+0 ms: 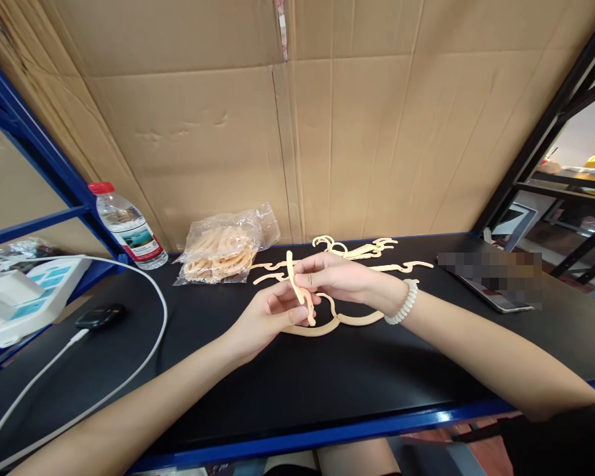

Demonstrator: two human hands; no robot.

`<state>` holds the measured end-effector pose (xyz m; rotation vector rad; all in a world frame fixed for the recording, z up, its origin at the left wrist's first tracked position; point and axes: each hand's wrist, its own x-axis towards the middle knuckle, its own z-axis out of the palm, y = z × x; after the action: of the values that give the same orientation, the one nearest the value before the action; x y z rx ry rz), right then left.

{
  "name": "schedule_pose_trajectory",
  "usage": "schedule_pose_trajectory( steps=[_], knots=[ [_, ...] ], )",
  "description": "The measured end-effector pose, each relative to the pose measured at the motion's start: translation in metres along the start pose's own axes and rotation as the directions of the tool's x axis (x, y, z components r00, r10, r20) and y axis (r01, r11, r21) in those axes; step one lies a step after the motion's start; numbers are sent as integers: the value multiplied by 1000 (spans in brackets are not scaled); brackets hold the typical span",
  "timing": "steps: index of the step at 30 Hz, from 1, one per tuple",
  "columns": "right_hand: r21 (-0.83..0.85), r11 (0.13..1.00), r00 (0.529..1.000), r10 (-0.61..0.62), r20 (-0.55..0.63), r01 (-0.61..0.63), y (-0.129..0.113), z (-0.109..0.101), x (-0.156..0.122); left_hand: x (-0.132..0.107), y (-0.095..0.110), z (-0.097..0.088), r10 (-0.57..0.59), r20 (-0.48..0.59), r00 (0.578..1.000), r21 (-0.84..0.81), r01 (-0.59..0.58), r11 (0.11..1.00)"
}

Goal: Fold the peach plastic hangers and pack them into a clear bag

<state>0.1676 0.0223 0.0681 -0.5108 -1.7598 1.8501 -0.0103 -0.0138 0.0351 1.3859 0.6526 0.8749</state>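
Note:
Both hands meet over the black table, closed on one beige plastic hanger piece [295, 281]. My left hand [270, 311] pinches its lower end between thumb and fingers. Higher up, my right hand [334, 277], with a pale coiled band at the wrist, grips the same piece. Just beneath them lies a beige hanger [359, 320] with two curved arms and a hook, partly covered by the hands. Behind the hands, several more beige hanger parts [364, 251] are spread on the table. A clear plastic bag [223, 248] full of similar pieces rests to their left.
A water bottle [131, 228] with a red cap stands at the back left. Left of it are a white power strip [39, 294], a black device [100, 315] and a looping white cable [161, 297]. A phone [486, 284] lies right. Cardboard [352, 132] walls the back.

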Motion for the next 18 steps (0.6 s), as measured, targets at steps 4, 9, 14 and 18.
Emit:
schedule_pose_trajectory(
  steps=[4, 9, 14, 18],
  knots=[
    [-88, 996, 981, -13, -195, -4, 4, -6, -7, -1, 2, -2, 9, -88, 996, -14, -10, 1000],
    [-754, 656, 967, -178, -181, -21, 20, -19, -38, 0, 3, -7, 42, -278, 960, -53, -59, 997],
    [-942, 331, 986, -128, -109, -61, 43, -18, -68, 3, 3, -12, 7, -415, 910, -107, -56, 993],
    [-967, 244, 984, -143, -106, -69, 53, -13, -74, 5, 2, -13, -3, -483, 876, -137, -73, 988]
  ],
)
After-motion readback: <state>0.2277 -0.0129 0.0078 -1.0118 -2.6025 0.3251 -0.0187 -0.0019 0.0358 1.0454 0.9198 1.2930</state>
